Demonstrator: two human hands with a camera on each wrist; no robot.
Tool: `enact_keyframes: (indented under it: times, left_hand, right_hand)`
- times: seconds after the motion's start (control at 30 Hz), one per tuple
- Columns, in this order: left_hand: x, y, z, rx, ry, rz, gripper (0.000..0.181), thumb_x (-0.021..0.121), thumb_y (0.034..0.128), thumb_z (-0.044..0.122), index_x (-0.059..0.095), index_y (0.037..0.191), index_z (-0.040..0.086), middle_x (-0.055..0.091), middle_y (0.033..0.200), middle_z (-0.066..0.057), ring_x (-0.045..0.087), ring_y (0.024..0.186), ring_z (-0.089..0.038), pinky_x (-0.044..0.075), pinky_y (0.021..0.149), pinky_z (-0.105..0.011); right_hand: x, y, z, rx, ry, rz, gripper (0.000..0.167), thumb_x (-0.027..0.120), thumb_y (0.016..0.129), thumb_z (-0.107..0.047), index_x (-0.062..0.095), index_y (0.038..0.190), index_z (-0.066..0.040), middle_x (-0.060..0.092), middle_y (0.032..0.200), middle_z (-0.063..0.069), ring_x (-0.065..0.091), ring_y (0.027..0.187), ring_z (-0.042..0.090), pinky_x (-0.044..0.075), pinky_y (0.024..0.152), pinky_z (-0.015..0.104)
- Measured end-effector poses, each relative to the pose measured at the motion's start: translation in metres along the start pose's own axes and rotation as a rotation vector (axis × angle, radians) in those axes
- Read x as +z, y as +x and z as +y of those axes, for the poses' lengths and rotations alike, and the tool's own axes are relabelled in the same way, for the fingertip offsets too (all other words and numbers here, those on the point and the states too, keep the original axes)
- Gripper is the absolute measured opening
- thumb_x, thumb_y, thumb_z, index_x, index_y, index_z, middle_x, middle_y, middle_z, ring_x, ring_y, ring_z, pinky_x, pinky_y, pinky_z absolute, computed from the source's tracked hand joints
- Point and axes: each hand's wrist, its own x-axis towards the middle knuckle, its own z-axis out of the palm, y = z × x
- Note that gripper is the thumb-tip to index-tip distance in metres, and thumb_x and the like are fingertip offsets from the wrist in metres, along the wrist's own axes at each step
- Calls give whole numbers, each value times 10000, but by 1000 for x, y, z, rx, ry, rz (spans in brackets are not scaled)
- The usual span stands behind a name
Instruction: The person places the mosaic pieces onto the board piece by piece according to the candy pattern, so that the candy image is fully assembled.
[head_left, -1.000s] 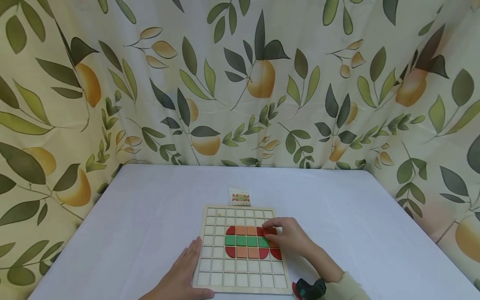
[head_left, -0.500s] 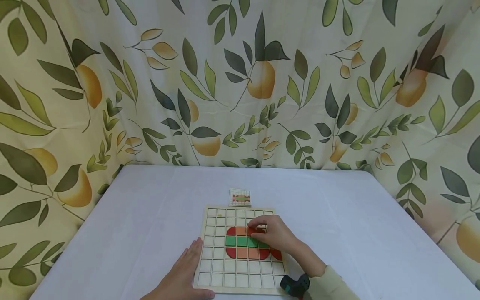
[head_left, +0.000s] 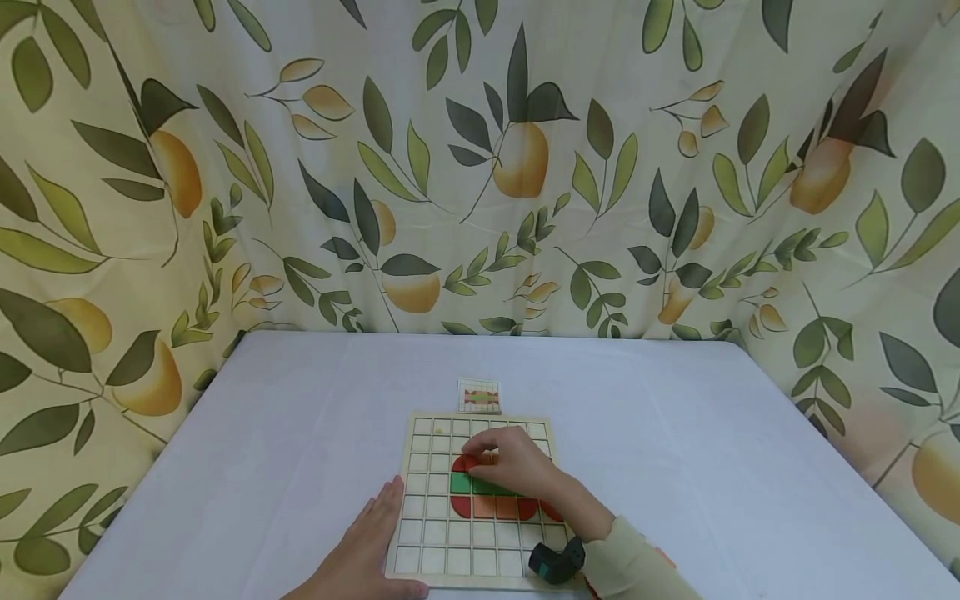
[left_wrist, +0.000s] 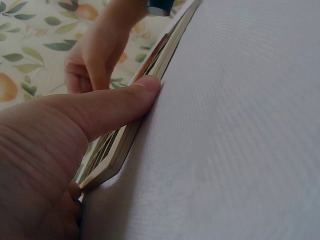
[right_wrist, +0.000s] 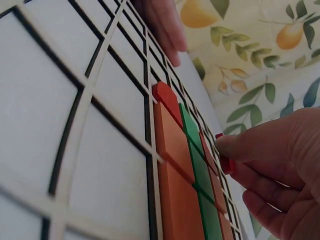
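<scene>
A wooden grid board (head_left: 435, 533) lies on the white table, with red, orange and green pieces set in its cells. My right hand (head_left: 510, 462) is over the upper left of this pattern and hides part of it. Between thumb and fingers it pinches a small red piece (right_wrist: 228, 164), which is just above the grid in the right wrist view. Green tiles (right_wrist: 195, 140) and orange tiles (right_wrist: 172, 140) sit in neighbouring rows. My left hand (head_left: 360, 546) rests at the board's near left corner, fingers straight along the left side. Its thumb (left_wrist: 120, 105) presses the near edge.
A small pattern card (head_left: 478, 398) lies just beyond the board's far edge. Near the right sleeve, an orange bit (head_left: 664, 557) peeks out on the table (head_left: 750, 500). A black wrist camera (head_left: 557, 560) hangs over the board's near right corner. A leaf-and-fruit curtain (head_left: 480, 250) surrounds the table.
My right hand has moved left along the pattern's top row, from its right end to its upper left, and now pinches a red piece there. The left hand stays put.
</scene>
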Motion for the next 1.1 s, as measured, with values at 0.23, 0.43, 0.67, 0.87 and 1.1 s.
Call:
enact_keyframes:
  times: [0.23,0.43,0.67,0.87,1.1]
  left_hand:
    - [0,-1,-2,21,23,6,1275,682,597,679,57,1454,-29,93,1514,-149,50,1376,-302,-146,924,-30]
    - [-1,-1,-2,27,8,-1,1266,679,608,672,49,1453,-30,80,1514,-156,38,1375,-306,-147,923,-30]
    - [-1,-1,-2,50,-2,-1,1257,681,626,657,39,1448,-44,83,1510,-176,38,1372,-323,-145,933,-40]
    - [0,0,-2,10,-17,-15,1263,688,609,657,26,1463,2,73,1520,-136,17,1378,-296,-148,938,-55]
    - [-1,-1,-3,32,-8,-11,1255,683,622,657,25,1460,-6,73,1518,-142,30,1376,-309,-146,923,-28]
  right_hand:
    - [9,14,-7,-25,1,-42,215,711,802,-88,695,1016,-75,664,939,-43,585,878,74,486,817,246]
    - [15,20,-10,-31,-18,-48,223,717,797,-93,696,1018,-71,666,925,-44,585,858,53,483,811,226]
    - [19,26,-11,-7,-12,-52,253,717,792,-76,695,1043,-59,674,961,-18,601,867,56,487,794,210]
    - [21,29,-12,18,-1,-52,252,717,794,-76,694,1043,-48,676,965,0,610,892,79,491,799,224]
    - [24,32,-12,-2,-22,-35,252,725,783,-68,698,1031,-39,678,968,19,615,907,94,494,784,218]
